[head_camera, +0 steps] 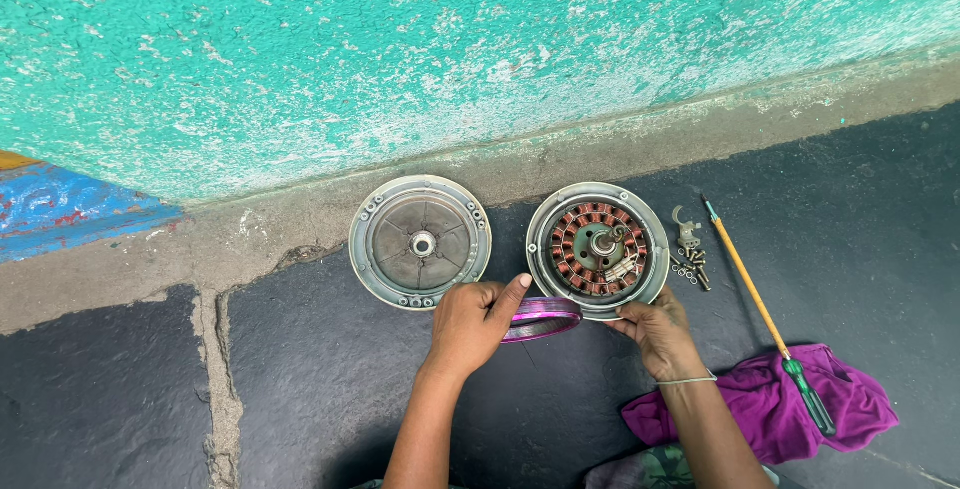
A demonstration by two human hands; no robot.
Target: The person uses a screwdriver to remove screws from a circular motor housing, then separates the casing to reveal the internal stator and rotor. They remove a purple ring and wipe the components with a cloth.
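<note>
Both hands are gripping one thing each: left hand [468, 321] is clamping the purple ring-shaped spool [541, 317], right hand [654, 331] the round motor housing with copper windings [598, 248]; one grey metal cover disc [420, 241] is lying left.

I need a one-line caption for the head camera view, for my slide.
Left hand holds a purple ring beside an open motor housing with copper windings, steadied by the right hand.

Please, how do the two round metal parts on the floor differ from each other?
The left cover is nearly bare inside, with only ribs and a small central hub; the right housing is filled with a ring of copper windings around a shaft. No hand touches the left cover, while the right hand grips the right housing's near rim and the left hand holds a purple ring against it. Both are grey, round, similar in size and lie open side up.
</note>
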